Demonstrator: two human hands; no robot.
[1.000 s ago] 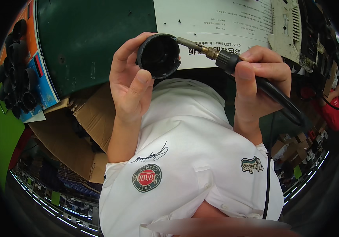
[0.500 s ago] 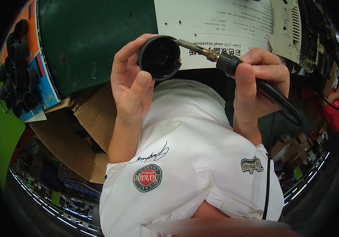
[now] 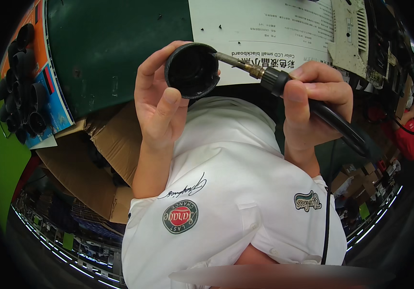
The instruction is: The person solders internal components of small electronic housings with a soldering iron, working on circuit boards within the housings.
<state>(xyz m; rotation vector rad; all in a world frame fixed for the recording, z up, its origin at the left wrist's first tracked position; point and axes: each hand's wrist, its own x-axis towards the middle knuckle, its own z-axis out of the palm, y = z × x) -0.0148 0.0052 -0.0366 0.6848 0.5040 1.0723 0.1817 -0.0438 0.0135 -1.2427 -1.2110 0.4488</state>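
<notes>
My left hand (image 3: 161, 103) grips a round black plastic cup-like part (image 3: 191, 72) by its outer wall, its hollow side facing up toward me. A notch shows in the rim at the lower right. In my right hand (image 3: 318, 98) is a soldering iron (image 3: 274, 81), held by its black handle between thumb and fingers. The iron's metal tip reaches left to the upper right rim of the black part and appears to touch it there. A thick black sleeve and cord trail from the handle below my palm.
Several black cup-like parts (image 3: 21, 79) lie on an orange and blue box at the left. Below the green mat (image 3: 120, 33) stands an open cardboard box (image 3: 79, 168). A white printed sheet (image 3: 265, 29) with dark crumbs lies ahead; a dirty beige device (image 3: 350, 36) sits at right.
The black part has shifted slightly left and tilted a little in my left hand. The soldering iron has followed it left, its tip staying at the upper right rim.
</notes>
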